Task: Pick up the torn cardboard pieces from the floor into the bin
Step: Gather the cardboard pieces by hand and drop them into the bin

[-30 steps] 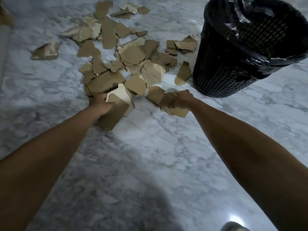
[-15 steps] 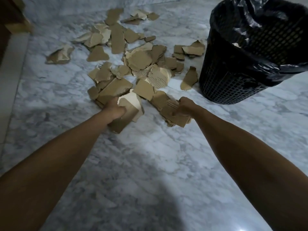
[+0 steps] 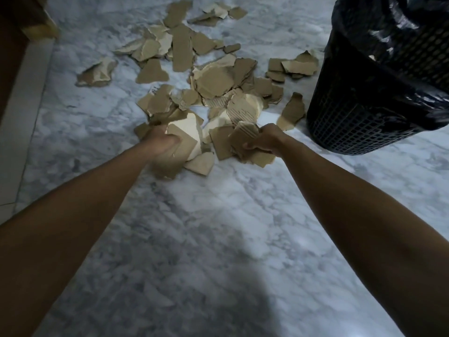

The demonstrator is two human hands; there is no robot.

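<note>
Scraps (image 3: 220,80) may slip: left hand (image 3: 161,144) and right hand (image 3: 263,139) each clutch overfull, loose cardboard bundles; bin (image 3: 359,113) stands beyond the right hand.

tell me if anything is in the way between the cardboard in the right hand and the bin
Nothing visible blocks it. The right hand grips a bundle of cardboard pieces just left of the bin, with only marble floor and one loose piece lying flat between them. The bin's mouth, lined with a black bag, looks open.

no readable text, labels or numbers
</note>
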